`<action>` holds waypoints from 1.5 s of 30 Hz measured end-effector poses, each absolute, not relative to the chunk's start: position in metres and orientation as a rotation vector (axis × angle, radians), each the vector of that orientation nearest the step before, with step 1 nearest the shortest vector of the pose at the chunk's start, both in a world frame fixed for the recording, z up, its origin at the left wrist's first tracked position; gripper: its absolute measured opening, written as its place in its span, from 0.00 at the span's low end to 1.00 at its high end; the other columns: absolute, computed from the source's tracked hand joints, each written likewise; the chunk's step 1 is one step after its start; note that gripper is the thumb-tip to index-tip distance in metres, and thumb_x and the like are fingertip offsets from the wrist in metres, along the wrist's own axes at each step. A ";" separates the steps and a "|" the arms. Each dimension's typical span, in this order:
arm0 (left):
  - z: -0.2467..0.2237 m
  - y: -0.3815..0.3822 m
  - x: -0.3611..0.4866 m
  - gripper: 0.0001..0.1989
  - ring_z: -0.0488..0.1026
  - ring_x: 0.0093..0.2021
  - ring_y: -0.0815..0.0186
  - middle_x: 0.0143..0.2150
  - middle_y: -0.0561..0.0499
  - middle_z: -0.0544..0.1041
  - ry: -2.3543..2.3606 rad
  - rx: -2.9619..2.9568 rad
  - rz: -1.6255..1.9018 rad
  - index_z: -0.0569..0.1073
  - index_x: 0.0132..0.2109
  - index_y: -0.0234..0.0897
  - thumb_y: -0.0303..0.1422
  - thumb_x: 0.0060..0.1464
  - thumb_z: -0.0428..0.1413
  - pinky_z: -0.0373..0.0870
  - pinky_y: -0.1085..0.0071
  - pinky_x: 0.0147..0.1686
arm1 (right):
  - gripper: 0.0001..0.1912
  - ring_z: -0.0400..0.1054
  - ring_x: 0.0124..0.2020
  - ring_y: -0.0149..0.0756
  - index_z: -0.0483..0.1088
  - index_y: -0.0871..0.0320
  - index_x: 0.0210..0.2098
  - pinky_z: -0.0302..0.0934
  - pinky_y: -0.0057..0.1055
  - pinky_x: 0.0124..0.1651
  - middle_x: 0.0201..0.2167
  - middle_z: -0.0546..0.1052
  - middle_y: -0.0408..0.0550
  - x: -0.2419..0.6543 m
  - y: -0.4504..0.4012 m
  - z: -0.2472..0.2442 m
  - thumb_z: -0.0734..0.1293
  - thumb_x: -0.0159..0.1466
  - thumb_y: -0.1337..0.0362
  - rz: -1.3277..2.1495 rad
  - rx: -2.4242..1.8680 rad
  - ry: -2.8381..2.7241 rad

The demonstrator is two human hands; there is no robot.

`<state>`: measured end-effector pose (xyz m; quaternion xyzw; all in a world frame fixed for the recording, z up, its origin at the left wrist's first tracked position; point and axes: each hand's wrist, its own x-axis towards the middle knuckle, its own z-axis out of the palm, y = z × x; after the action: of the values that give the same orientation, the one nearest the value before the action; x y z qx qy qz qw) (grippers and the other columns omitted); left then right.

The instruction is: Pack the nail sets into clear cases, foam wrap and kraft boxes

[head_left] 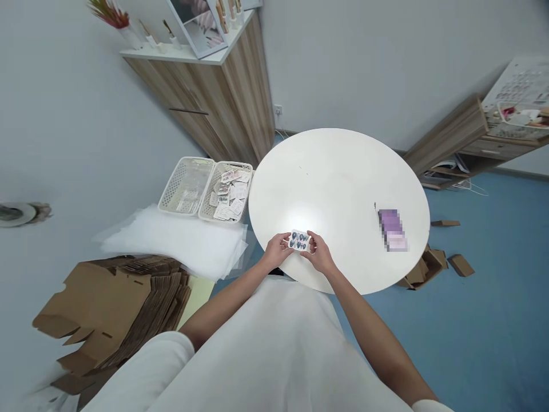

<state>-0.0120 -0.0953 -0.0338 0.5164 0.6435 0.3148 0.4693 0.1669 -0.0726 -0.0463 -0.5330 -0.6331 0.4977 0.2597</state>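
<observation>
A small white pack of press-on nails point(299, 240), with dark blue, glossy pieces in two rows, is held up over the near edge of the round white table point(338, 171). My left hand point(278, 250) grips its left side between thumb and fingers. On the opposite side, my right hand point(318, 252) pinches the right edge the same way. The nails face up toward me, and my fingertips partly hide the pack's ends.
Left of the table, a white basket point(247, 197) holds many similar cards, beside another basket point(165, 194) with clear packs. White sheets point(171, 240) and flattened cardboard boxes point(115, 309) lie nearer. A blurred purple item point(391, 226) rests on the table's right; small boxes point(461, 264) lie on the floor.
</observation>
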 end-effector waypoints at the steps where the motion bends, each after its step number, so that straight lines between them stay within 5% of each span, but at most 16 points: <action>1: -0.036 -0.093 -0.020 0.24 0.68 0.34 0.70 0.43 0.46 0.69 1.606 1.260 0.771 0.66 0.51 0.37 0.28 0.43 0.57 0.69 0.67 0.39 | 0.35 0.58 0.27 0.30 0.55 0.52 0.54 0.62 0.34 0.34 0.35 0.63 0.45 0.156 -0.069 -0.050 0.68 0.48 0.62 1.356 -1.447 -1.726; 18: -0.094 -0.048 -0.118 0.28 0.66 0.45 0.61 0.50 0.42 0.63 1.791 1.144 0.593 0.62 0.54 0.34 0.28 0.44 0.54 0.62 0.67 0.44 | 0.35 0.61 0.40 0.41 0.53 0.57 0.56 0.59 0.38 0.43 0.40 0.65 0.51 0.028 -0.008 -0.092 0.66 0.49 0.66 1.320 -1.715 -2.044; 24: -0.087 -0.058 -0.115 0.32 0.64 0.49 0.58 0.53 0.41 0.60 1.756 1.076 0.618 0.56 0.58 0.35 0.27 0.44 0.53 0.61 0.65 0.48 | 0.35 0.63 0.36 0.36 0.51 0.55 0.57 0.62 0.37 0.41 0.42 0.64 0.51 0.027 -0.030 -0.091 0.64 0.50 0.66 1.384 -1.755 -1.734; 45: -0.088 -0.016 -0.134 0.32 0.57 0.57 0.55 0.58 0.42 0.60 1.737 1.060 0.718 0.56 0.59 0.34 0.24 0.44 0.52 0.54 0.62 0.55 | 0.35 0.60 0.49 0.35 0.50 0.53 0.56 0.58 0.37 0.50 0.51 0.61 0.51 0.007 0.002 -0.099 0.61 0.49 0.69 1.628 -1.571 -1.302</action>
<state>-0.1337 -0.0157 -0.0879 0.4330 0.7095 0.2932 0.4724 0.0067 0.0021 -0.0985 -0.5807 -0.4814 0.6019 0.2623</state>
